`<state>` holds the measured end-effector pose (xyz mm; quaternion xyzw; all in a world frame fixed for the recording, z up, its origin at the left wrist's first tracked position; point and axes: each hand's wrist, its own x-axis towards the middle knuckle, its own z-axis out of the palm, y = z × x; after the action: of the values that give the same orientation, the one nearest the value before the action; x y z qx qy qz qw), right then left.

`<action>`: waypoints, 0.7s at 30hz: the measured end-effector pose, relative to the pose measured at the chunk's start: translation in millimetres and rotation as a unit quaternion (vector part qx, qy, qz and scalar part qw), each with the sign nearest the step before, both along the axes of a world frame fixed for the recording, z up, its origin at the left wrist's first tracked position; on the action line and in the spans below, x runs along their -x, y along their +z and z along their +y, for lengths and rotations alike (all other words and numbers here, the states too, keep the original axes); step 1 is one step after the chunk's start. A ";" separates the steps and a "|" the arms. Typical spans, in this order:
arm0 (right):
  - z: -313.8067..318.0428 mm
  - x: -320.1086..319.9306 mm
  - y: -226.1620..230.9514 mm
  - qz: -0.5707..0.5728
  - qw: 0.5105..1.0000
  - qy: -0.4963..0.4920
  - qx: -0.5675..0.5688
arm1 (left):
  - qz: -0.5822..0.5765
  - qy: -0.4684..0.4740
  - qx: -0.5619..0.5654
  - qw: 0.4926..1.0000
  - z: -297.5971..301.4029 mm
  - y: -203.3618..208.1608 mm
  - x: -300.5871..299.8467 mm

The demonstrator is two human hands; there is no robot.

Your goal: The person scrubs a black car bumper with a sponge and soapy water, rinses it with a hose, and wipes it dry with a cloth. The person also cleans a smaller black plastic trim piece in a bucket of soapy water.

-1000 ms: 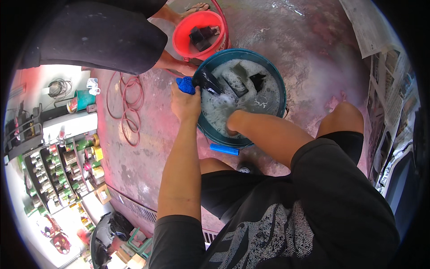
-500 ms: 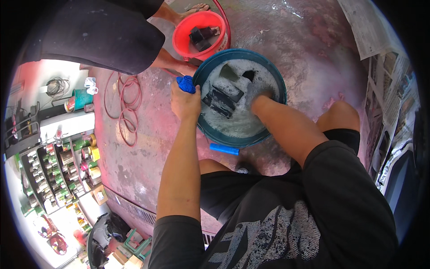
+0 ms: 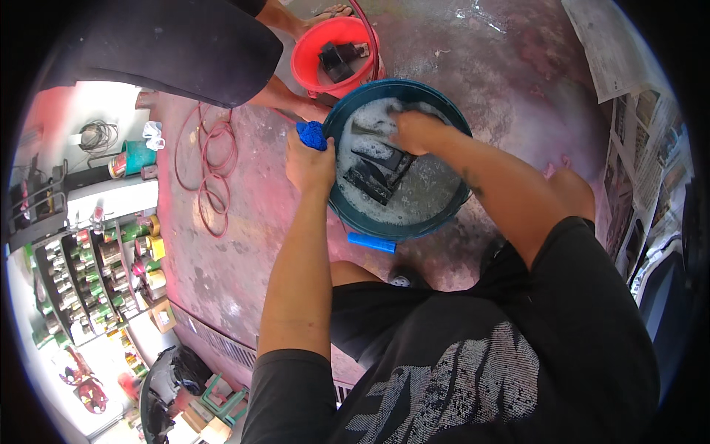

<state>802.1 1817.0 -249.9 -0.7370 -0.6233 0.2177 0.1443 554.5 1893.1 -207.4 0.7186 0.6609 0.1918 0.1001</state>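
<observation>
**2 hands at a tub of sudsy water**

Nearest, a short, smooth blue cylinder [image 3: 372,243] sits just outside the near edge of a round, dark teal tub [image 3: 403,231] on the stained pink-and-grey floor [image 3: 251,185]. Cloudy, foamy water fills much of the tub.

At its left side, the person's left hand [image 3: 309,166] is closed around a crumpled bright blue cloth [image 3: 313,135], with the thumb against the rim. In the water lie a flat, black, rectangular-looking part [image 3: 367,183] and, just farther, a second dark, angular part [image 3: 381,153], both wet and partly covered.

The right hand [image 3: 416,132] reaches from the right into the suds near the second part; foam hides the fingers, so I cannot tell whether they grip anything.

Beyond the tub, to the far left, stands a round red plastic bucket [image 3: 303,55] holding black, block-shaped pieces [image 3: 338,63]. Left of it is another person's dark-clothed leg [image 3: 185,55].
</observation>
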 end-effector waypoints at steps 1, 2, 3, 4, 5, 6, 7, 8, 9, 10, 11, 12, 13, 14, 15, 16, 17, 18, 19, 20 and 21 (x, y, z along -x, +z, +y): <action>5.0 -0.6 -3.5 0.011 0.996 0.024 0.086 | -0.001 -0.007 -0.015 1.000 0.3 -0.1 -1.0; 8.4 -4.3 -6.8 -0.005 0.995 0.022 0.097 | -0.002 -0.014 -0.029 0.999 0.1 -1.0 -3.9; 10.8 -1.8 -1.9 0.012 0.997 0.011 0.075 | 0.000 -0.015 -0.041 0.999 0.1 -4.5 1.1; 8.6 -1.0 11.6 0.028 0.998 0.003 0.057 | -0.001 -0.006 -0.033 0.999 -1.2 -4.7 6.1; 5.7 -0.2 25.5 0.045 0.998 -0.005 0.039 | -0.002 0.002 -0.024 1.000 0.5 -4.7 9.6; 0.8 -5.2 37.0 0.046 0.999 -0.028 0.003 | -0.007 0.005 -0.016 1.000 1.5 -3.7 6.5; -2.1 -9.0 40.4 0.069 0.997 -0.024 0.000 | -0.006 0.007 -0.011 1.000 -0.7 -2.4 5.6; -5.4 -13.0 42.7 0.092 0.996 -0.019 -0.003 | -0.006 0.010 -0.005 1.000 -3.6 -0.8 5.3; -6.8 -17.7 44.5 0.115 0.993 -0.017 -0.010 | -0.005 0.009 -0.003 1.000 -3.0 1.9 3.6; -8.2 -20.9 44.8 0.137 0.990 -0.011 -0.024 | -0.005 0.005 -0.010 1.000 -2.5 0.9 2.9; -9.7 -23.0 44.8 0.158 0.987 -0.005 -0.038 | -0.006 0.000 -0.016 1.000 -2.3 -1.8 3.0; -10.7 -24.7 43.1 0.179 0.982 0.001 -0.051 | -0.006 -0.005 -0.022 1.000 -2.2 -1.3 1.5; -11.4 -26.4 41.5 0.258 0.965 -0.005 -0.037 | -0.007 -0.007 -0.022 1.000 -2.0 -0.6 0.3; -11.9 -28.0 39.9 0.334 0.942 -0.010 -0.023 | -0.008 -0.009 -0.022 1.000 -2.3 0.2 -0.6; -11.9 -27.7 45.8 0.409 0.912 -0.014 -0.008 | -0.009 -0.009 -0.021 1.000 -3.6 2.0 -1.1; -13.8 -26.6 51.5 0.454 0.890 -0.039 0.017 | -0.007 0.002 0.001 1.000 -4.6 4.1 -1.2; -17.8 -24.6 56.9 0.497 0.864 -0.063 0.041 | -0.005 0.012 0.023 1.000 -5.7 6.3 -1.0; -20.4 -23.9 63.9 0.539 0.836 -0.087 0.064 | -0.003 0.021 0.044 0.999 -6.1 8.7 -2.0; -20.4 -25.1 63.8 0.550 0.827 -0.096 0.064 | -0.005 0.019 0.040 0.999 -6.3 9.6 -2.5; -20.3 -25.7 62.8 0.561 0.819 -0.105 0.063 | -0.006 0.017 0.036 0.999 -6.4 9.8 -2.7; -22.4 -24.7 61.7 0.572 0.810 -0.114 0.064 | -0.006 0.015 0.033 0.999 -8.3 8.9 -1.4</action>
<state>826.8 1794.6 -188.1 -0.5530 -0.3242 0.6212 0.4508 555.8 1884.8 -198.4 0.7036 0.6771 0.1755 0.1251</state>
